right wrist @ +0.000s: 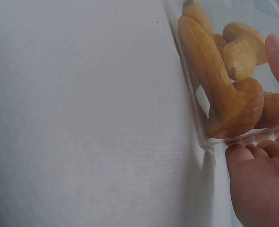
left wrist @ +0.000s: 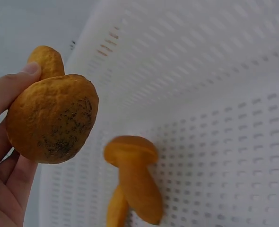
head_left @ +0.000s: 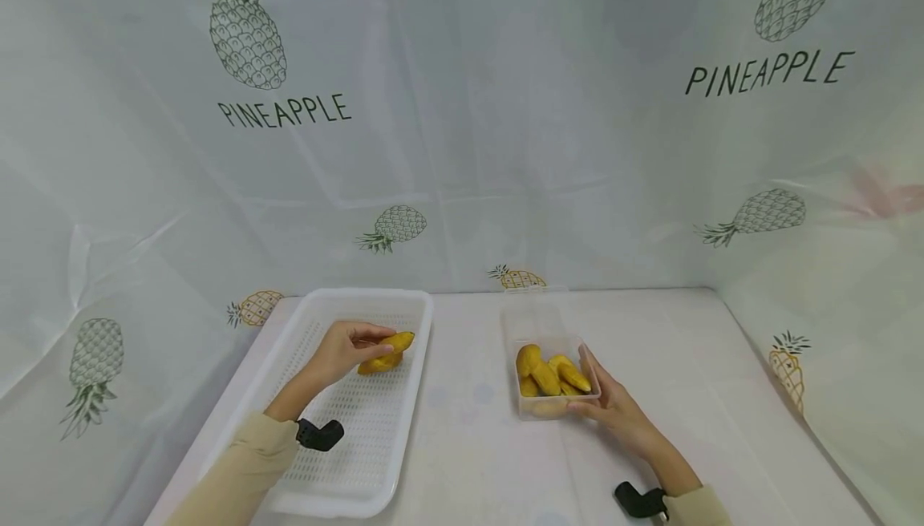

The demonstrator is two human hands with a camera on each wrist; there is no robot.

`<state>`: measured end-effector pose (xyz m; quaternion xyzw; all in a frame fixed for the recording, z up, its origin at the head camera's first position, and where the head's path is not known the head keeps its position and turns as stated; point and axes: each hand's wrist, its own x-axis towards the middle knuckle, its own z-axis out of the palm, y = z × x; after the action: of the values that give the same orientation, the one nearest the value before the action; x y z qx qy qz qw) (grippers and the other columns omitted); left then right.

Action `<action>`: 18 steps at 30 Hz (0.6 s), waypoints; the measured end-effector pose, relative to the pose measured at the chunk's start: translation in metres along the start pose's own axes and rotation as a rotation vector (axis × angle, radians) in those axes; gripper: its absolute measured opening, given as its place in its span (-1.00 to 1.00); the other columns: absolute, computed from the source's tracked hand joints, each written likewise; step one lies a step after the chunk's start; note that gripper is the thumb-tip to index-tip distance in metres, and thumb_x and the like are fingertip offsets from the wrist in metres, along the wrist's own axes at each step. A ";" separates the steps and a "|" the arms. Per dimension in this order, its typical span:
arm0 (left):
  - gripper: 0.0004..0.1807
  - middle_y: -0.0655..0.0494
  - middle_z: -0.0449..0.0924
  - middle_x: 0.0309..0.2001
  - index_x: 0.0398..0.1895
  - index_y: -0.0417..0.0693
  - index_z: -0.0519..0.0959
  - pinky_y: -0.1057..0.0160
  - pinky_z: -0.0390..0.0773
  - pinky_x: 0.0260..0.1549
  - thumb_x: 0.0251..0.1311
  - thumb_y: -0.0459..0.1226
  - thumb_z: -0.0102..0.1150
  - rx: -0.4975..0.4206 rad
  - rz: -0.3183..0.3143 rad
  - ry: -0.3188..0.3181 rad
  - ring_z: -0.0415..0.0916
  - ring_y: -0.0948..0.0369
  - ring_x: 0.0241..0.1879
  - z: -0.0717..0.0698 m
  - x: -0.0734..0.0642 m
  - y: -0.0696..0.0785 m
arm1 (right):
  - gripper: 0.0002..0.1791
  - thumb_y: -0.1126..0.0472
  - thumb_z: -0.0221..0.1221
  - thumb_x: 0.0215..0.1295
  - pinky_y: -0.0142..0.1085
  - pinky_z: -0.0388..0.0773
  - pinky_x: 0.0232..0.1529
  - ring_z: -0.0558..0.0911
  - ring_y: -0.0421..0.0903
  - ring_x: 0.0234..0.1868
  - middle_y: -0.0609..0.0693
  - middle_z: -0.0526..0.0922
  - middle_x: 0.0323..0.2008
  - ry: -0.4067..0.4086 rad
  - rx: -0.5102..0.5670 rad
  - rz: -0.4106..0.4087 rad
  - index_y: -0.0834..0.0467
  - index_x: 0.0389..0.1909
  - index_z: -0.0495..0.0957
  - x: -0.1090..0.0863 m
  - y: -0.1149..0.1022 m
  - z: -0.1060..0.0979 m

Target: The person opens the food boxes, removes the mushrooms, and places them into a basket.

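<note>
My left hand [head_left: 335, 358] pinches a yellow-brown mushroom [left wrist: 54, 120] by its stem, above the far right part of a white perforated basket [head_left: 354, 450]. In the left wrist view its round cap shows a dark speckled patch. Below it, other mushrooms [left wrist: 138, 187] lie on the basket floor, one partly behind another. At the right, my right hand [head_left: 621, 414] grips the near right corner of a clear plastic box [head_left: 541, 409], thumb at the front wall and fingers along the right side. Several yellow mushrooms [right wrist: 210, 71] lie inside it, visible through the wall.
The box's clear lid [head_left: 534, 319] is folded back behind it on the white-covered table [head_left: 469, 462]. A pale curtain [head_left: 476, 125] with pineapple prints hangs behind and along both sides. A black wrist device [head_left: 320, 435] sits at my left sleeve, another [head_left: 640, 500] at my right.
</note>
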<state>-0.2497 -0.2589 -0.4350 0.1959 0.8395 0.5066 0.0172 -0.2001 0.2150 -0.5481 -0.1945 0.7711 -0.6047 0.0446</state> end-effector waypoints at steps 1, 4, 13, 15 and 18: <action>-0.71 -0.18 0.70 -0.10 -0.05 -0.31 0.71 0.31 0.66 -0.26 0.18 -0.34 0.40 0.010 -0.002 -0.005 0.67 0.13 -0.21 0.000 -0.001 -0.004 | 0.08 0.27 0.30 0.32 -0.66 0.04 0.19 -0.22 0.33 0.51 0.26 -0.28 0.56 0.000 0.001 0.002 0.10 0.61 -0.27 0.000 0.000 0.000; -0.69 -0.20 0.69 -0.07 -0.05 -0.31 0.71 0.31 0.66 -0.24 0.17 -0.33 0.41 0.037 -0.005 -0.017 0.66 0.16 -0.19 0.002 -0.004 -0.013 | 0.08 0.27 0.30 0.33 -0.65 0.06 0.19 -0.22 0.33 0.51 0.26 -0.28 0.55 -0.001 0.003 0.006 0.08 0.61 -0.27 0.000 0.000 0.000; -0.73 -0.19 0.71 -0.17 -0.12 -0.38 0.70 0.36 0.64 -0.33 0.14 -0.37 0.42 0.047 -0.029 -0.099 0.61 0.25 -0.27 0.007 -0.007 -0.038 | 0.08 0.27 0.29 0.33 -0.64 0.08 0.19 -0.22 0.34 0.50 0.28 -0.28 0.55 -0.003 0.014 0.001 0.06 0.61 -0.29 -0.001 -0.002 0.000; -0.74 -0.17 0.72 -0.19 -0.14 -0.37 0.70 0.37 0.63 -0.33 0.13 -0.38 0.43 0.065 -0.025 -0.112 0.61 0.25 -0.28 0.008 -0.008 -0.043 | 0.08 0.28 0.29 0.33 -0.64 0.08 0.19 -0.22 0.33 0.50 0.28 -0.28 0.55 -0.004 0.018 0.001 0.06 0.61 -0.28 -0.001 -0.002 0.000; -0.76 -0.17 0.71 -0.19 -0.16 -0.36 0.71 0.38 0.62 -0.31 0.13 -0.39 0.43 0.088 -0.027 -0.134 0.61 0.24 -0.28 0.010 -0.009 -0.050 | 0.08 0.28 0.29 0.33 -0.64 0.07 0.20 -0.22 0.32 0.51 0.26 -0.28 0.55 -0.007 0.029 0.004 0.04 0.61 -0.28 -0.001 -0.001 0.000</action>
<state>-0.2547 -0.2744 -0.4842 0.2186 0.8604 0.4547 0.0718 -0.1988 0.2151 -0.5474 -0.1943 0.7626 -0.6149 0.0513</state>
